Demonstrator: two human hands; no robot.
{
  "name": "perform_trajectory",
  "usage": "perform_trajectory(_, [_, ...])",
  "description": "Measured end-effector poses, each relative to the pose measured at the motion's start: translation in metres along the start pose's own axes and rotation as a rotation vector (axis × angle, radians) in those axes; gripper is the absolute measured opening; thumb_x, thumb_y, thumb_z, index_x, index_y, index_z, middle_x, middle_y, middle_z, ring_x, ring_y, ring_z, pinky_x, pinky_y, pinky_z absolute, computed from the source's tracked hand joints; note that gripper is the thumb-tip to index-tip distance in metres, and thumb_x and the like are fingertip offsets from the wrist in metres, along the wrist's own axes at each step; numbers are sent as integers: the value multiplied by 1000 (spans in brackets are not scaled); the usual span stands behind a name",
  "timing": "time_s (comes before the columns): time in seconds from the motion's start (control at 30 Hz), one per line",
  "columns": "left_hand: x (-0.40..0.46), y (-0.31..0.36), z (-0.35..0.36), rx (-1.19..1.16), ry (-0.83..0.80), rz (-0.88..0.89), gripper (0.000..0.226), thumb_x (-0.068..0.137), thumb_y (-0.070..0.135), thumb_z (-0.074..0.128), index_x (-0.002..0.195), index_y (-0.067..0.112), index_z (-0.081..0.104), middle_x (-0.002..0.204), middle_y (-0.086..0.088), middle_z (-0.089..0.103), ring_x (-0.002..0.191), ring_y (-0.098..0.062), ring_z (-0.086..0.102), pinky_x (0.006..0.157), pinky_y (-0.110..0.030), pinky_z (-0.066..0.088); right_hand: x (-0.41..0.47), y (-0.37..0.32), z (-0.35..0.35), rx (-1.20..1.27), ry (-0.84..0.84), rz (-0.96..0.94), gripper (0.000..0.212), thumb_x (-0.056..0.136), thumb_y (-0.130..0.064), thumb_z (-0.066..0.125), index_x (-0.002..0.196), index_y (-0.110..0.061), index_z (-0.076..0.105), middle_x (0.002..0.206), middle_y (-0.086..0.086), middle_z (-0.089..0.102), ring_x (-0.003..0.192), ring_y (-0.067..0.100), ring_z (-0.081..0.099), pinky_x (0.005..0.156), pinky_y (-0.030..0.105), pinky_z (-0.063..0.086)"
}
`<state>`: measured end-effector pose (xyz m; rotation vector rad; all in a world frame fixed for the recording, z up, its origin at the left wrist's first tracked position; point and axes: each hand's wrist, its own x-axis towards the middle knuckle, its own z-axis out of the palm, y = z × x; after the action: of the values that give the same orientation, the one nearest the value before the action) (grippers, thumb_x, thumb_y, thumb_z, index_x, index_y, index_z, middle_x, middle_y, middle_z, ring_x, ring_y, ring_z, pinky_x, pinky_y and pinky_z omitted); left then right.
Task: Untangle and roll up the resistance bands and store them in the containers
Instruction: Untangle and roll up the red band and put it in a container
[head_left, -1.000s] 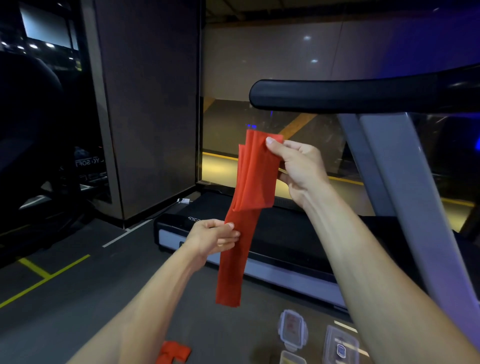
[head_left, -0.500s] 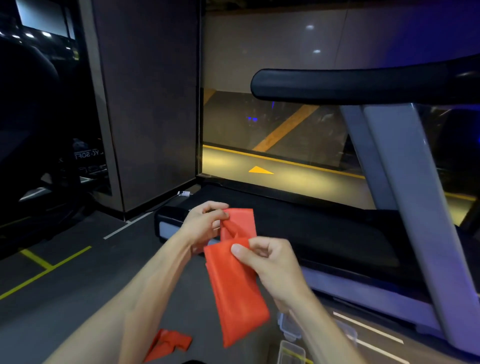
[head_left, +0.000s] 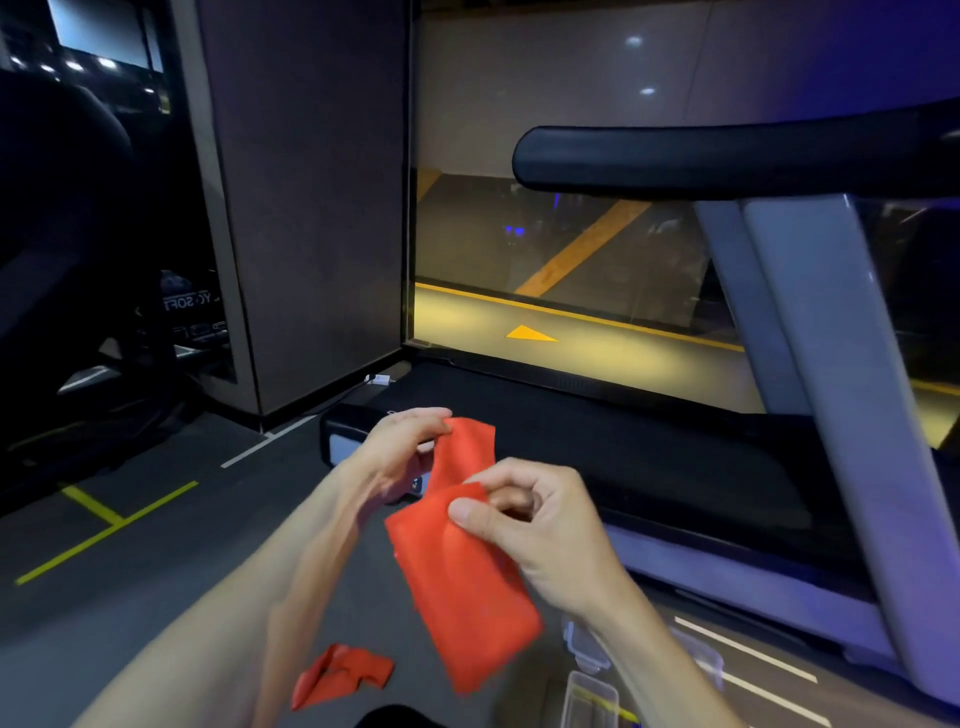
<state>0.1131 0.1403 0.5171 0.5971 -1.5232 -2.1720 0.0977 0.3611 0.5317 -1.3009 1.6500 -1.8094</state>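
Observation:
A flat red resistance band (head_left: 462, 582) hangs folded between my hands in front of me. My left hand (head_left: 400, 452) pinches its upper end between thumb and fingers. My right hand (head_left: 524, 525) pinches a fold of the band lower down and nearer to me, thumb on top. The band's free end droops below my right hand. A second red band (head_left: 343, 673) lies crumpled on the floor beneath my left forearm. Clear plastic containers (head_left: 589, 696) stand on the floor at the bottom, partly hidden by my right forearm.
A treadmill (head_left: 649, 467) fills the right side, its grey upright (head_left: 831, 364) and black handrail (head_left: 727, 156) close above my right arm. A brown pillar (head_left: 306, 208) stands at the left. Yellow lines (head_left: 104, 530) mark the grey floor.
My right hand came down from head height, folding the band's top over toward my left hand. The band went from a long hanging strip to a shorter folded one.

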Motion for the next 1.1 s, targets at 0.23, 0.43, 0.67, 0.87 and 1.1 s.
perform_trajectory(0.23, [0,-3,-6,103,-66,106,50,83,-20,65,126,6,56,79,-2,71,64,-11,68,57,-24,53,-8,28,-15,53,-50,111,9,81,-14,84,86,-12,77,78,6,76,72,11,68,70,22,51])
perform_trajectory(0.43, [-3,-17,-14,345,-151,261,60,77,-19,75,124,12,56,110,-5,71,99,-16,71,78,-31,58,0,24,-32,195,125,58,13,77,-16,79,86,-9,75,80,11,76,72,14,69,69,24,56])
perform_trajectory(0.67, [0,-11,-13,260,-122,229,54,84,-12,72,130,9,54,103,0,74,97,-12,70,82,-25,55,2,19,-50,300,36,41,38,65,-38,96,84,-11,78,76,13,74,68,15,70,66,22,56])
perform_trajectory(0.87, [3,-12,-1,300,-87,229,65,75,7,87,129,15,51,108,1,74,93,-11,71,81,-30,55,-3,25,-44,120,-103,94,13,81,-5,78,89,1,71,71,3,73,66,9,68,66,19,52])
perform_trajectory(1.1, [2,-27,-13,527,-215,257,81,76,-9,82,141,15,39,127,1,60,123,-15,59,94,-29,54,0,27,-55,190,20,105,17,81,-8,81,90,2,70,72,8,73,66,13,68,66,22,54])
